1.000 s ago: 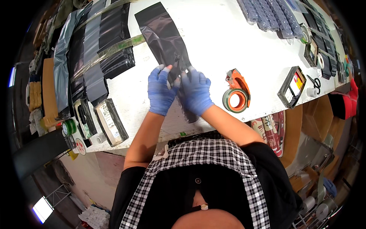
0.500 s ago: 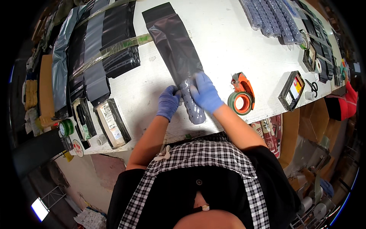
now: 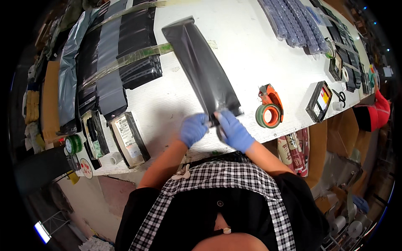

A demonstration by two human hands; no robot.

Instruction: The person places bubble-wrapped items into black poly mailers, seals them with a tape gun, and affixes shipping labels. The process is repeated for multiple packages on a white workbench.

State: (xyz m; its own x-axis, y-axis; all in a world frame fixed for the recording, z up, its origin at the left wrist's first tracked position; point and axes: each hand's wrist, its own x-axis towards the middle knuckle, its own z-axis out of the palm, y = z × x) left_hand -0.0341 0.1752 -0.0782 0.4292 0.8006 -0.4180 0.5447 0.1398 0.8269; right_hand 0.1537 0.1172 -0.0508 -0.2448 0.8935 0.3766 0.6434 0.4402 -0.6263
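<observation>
As the blue-gloved left hand [image 3: 194, 129] and blue-gloved right hand [image 3: 236, 131] pinch its near end, the long black plastic bag [image 3: 202, 67] lies on the white table [image 3: 247, 54], likely light, slippery, best held by its edges.

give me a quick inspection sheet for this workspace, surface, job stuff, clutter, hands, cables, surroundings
surface: white tabletop, with clear-green tape running across it at the left
job's things: long black bag lying slantwise; flat black and grey bags at the left; bubble-wrapped rolls at the far right
clutter: orange tape dispenser right of the bag; scissors near the right edge
grips: blue-gloved left grip and right grip, both at the bag's near end; blur hides how firmly they hold
cables: nothing seen
surroundings: cardboard box below the tabletop's right side; red-and-black item beside it
</observation>
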